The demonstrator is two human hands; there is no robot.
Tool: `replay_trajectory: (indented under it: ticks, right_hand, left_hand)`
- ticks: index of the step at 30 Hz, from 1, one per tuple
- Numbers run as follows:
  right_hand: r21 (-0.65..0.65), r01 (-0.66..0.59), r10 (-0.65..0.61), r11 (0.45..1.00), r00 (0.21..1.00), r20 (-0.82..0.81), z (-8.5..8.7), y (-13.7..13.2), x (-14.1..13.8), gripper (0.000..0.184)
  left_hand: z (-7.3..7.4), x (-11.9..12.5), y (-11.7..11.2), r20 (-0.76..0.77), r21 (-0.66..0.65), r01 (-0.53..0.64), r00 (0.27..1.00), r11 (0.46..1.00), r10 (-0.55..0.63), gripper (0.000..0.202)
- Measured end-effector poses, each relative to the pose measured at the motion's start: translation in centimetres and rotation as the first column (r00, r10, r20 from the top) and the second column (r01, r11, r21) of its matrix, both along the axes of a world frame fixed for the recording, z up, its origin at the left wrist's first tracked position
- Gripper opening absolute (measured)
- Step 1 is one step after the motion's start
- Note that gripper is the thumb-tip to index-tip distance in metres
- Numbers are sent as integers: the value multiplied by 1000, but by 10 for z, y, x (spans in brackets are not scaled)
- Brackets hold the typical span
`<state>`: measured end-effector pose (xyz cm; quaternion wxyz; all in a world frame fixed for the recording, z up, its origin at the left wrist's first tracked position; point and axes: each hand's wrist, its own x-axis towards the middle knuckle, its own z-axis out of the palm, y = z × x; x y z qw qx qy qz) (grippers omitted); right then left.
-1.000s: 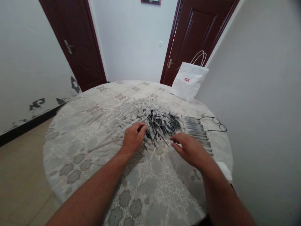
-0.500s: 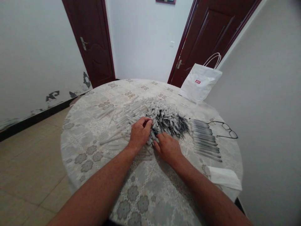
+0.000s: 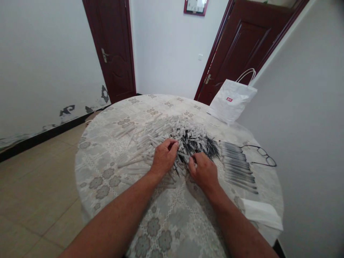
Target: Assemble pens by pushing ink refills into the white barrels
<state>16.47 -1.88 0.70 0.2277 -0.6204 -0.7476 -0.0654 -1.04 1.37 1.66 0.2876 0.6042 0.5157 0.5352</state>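
A big heap of white pen barrels (image 3: 150, 134) and black-tipped refills (image 3: 197, 141) lies in the middle of a round table (image 3: 172, 215) with a lace cloth. My left hand (image 3: 164, 157) rests on the heap's near edge, fingers curled onto some white pieces. Close beside it my right hand (image 3: 203, 170) has its fingers bent into the dark refills, pinching something I cannot make out. A neat row of assembled pens (image 3: 238, 166) lies to the right of my hands.
Spectacles (image 3: 262, 154) lie by the row at the table's right edge. A white paper bag (image 3: 232, 100) leans at the far right against the wall. Folded white paper (image 3: 262, 213) sits at the near right rim. Two dark doors stand behind; tiled floor lies to the left.
My right hand has moved left from near the row of pens into the heap, close to my left hand. The left hand has stayed on the heap. The view has tilted up a little.
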Motion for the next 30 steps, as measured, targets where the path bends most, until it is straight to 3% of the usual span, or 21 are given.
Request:
replay_trajectory:
  ticks: [5, 8, 11, 13, 18, 20, 24, 27, 30]
  right_hand:
    - [113, 72, -29, 991, 938, -345, 5, 7, 28, 31]
    - [65, 103, -37, 993, 766, -642, 5, 12, 33, 35]
    - [15, -21, 25, 1000, 601, -799, 4, 11, 28, 39]
    - [-5, -135, 74, 991, 577, -813, 3, 8, 21, 37]
    - [-91, -312, 154, 946, 676, -721, 7, 4, 21, 34]
    - [-77, -237, 134, 968, 757, -639, 11, 8, 34, 35]
    - [37, 49, -36, 998, 951, -307, 12, 24, 69, 26]
    - [-77, 144, -151, 987, 985, -85, 6, 32, 86, 22]
    - [-178, 199, -197, 964, 980, 32, -1, 34, 88, 22]
  left_hand:
    - [5, 5, -5, 73, -53, 121, 990, 991, -117, 29]
    - [6, 8, -6, 139, -131, 251, 962, 959, -233, 30]
    - [5, 13, -6, 280, -199, 400, 898, 894, -340, 33]
    - [4, 16, -6, 403, -202, 462, 843, 864, -357, 36]
    - [0, 16, -3, 594, -192, 447, 761, 874, -259, 40]
    - [-2, 15, -1, 613, -199, 404, 762, 893, -208, 40]
    - [-4, 13, 3, 601, -215, 344, 784, 914, -154, 40]
    - [-4, 13, 3, 567, -229, 312, 813, 922, -134, 38]
    - [-3, 14, 3, 546, -244, 293, 829, 925, -119, 36]
